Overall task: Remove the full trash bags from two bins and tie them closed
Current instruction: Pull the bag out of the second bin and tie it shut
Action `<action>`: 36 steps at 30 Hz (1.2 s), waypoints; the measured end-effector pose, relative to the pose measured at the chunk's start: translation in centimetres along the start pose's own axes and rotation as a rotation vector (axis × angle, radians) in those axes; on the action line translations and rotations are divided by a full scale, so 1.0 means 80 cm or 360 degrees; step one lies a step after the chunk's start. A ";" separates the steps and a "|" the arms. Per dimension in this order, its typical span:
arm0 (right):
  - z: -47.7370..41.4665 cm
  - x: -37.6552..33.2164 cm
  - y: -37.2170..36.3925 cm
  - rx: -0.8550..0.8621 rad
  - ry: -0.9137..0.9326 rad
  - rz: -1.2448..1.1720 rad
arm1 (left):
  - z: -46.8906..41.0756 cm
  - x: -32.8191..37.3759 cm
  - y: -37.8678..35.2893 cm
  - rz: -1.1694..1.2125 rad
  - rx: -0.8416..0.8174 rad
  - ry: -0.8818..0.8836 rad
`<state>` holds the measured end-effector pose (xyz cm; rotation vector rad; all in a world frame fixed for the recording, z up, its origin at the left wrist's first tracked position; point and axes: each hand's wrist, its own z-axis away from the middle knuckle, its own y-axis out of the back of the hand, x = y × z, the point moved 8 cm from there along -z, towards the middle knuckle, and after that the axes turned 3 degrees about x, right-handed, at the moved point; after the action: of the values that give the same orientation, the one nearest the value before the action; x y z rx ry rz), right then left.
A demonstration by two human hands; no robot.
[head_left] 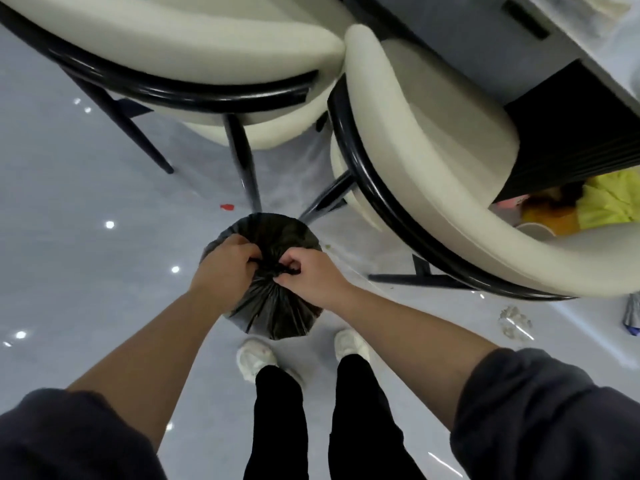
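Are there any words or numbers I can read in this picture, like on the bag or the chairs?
None can be read.
Black trash bag: plain, no print.
Cream chairs: no labels visible.
White shoes: no logo readable.
Pink scrap beside the yellow trash: too small and blurred to tell.

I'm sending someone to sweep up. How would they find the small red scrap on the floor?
Start at the two cream chairs with black frames. On the grey floor left of the nearer chair leg lies the red scrap, just beyond the black trash bag. It is the only red thing there.
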<state>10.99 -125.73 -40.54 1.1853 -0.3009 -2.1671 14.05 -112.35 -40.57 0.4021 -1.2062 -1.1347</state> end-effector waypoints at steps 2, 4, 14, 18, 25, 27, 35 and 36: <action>-0.022 -0.028 -0.015 -0.0002 0.0005 -0.0036 | -0.007 -0.032 0.023 0.0012 -0.0009 0.0020; -0.042 -0.052 -0.030 -0.0026 0.0001 -0.0061 | -0.015 -0.059 0.044 -0.0008 -0.0039 0.0029; -0.166 -0.141 -0.115 -0.0106 -0.0152 -0.0032 | -0.084 -0.185 0.142 -0.0108 -0.0281 0.0086; -0.220 -0.197 -0.145 -0.0120 -0.0219 -0.0056 | -0.121 -0.246 0.189 -0.0123 -0.0311 0.0081; -0.296 -0.282 -0.199 -0.0109 -0.0304 -0.0184 | -0.174 -0.346 0.259 -0.0110 -0.0382 0.0051; -0.320 -0.310 -0.211 -0.0025 -0.0347 -0.0280 | -0.197 -0.372 0.280 -0.0125 -0.0445 -0.0029; -0.426 -0.402 -0.241 0.0251 -0.0414 -0.0626 | -0.292 -0.463 0.377 -0.0112 -0.0420 -0.0118; -0.440 -0.412 -0.241 0.0272 -0.0409 -0.0653 | -0.305 -0.468 0.388 -0.0126 -0.0414 -0.0129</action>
<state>44.27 -86.54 -47.61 1.1351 -0.3856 -2.7073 52.73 -74.43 -45.37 0.2090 -1.1024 -1.3682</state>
